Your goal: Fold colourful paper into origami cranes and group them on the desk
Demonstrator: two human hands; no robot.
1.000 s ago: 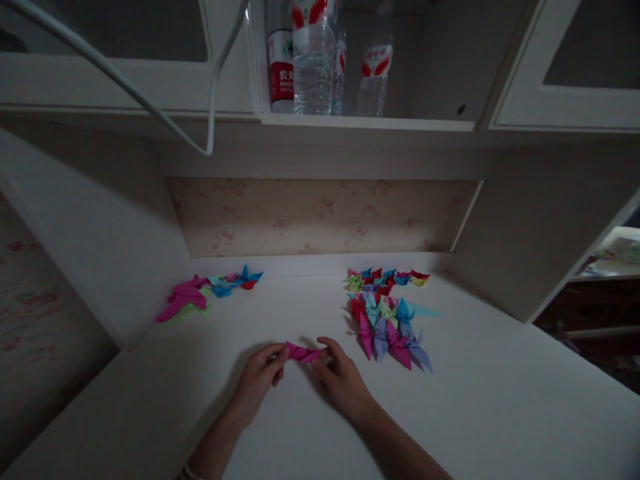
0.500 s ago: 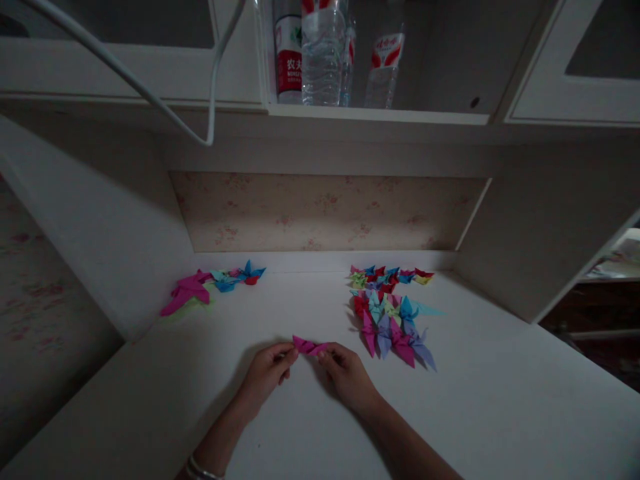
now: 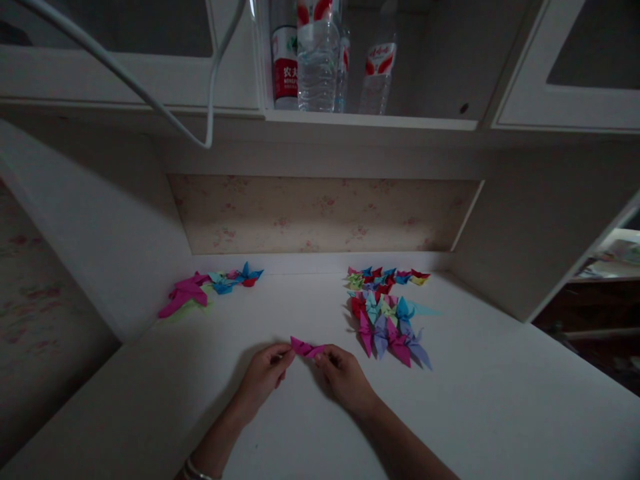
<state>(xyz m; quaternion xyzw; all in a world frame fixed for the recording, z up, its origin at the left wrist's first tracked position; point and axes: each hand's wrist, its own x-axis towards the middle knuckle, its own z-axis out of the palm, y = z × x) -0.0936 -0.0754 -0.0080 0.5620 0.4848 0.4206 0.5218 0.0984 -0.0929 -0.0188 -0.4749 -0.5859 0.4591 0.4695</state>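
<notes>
A magenta folded paper piece [image 3: 305, 348] spans the gap between my two hands, just over the white desk [image 3: 300, 420]. Its left end is pinched between the thumb and fingers of my left hand [image 3: 266, 373]. My right hand [image 3: 346, 377] grips the other end, its thumb in front. The fingertips cover both ends of the paper. To the right of my right hand lies a cluster of folded paper cranes [image 3: 385, 327] in magenta, lilac, red, green and blue.
More paper cranes [image 3: 187, 293] lie at the back left. A smaller row of folded pieces [image 3: 387, 277] rests behind the right cluster. Plastic bottles [image 3: 317, 67] stand on the shelf above, and a white bent tube [image 3: 165, 110] hangs at upper left.
The whole view has shifted slightly. Both hands keep their hold on the magenta paper, with hardly any movement.
</notes>
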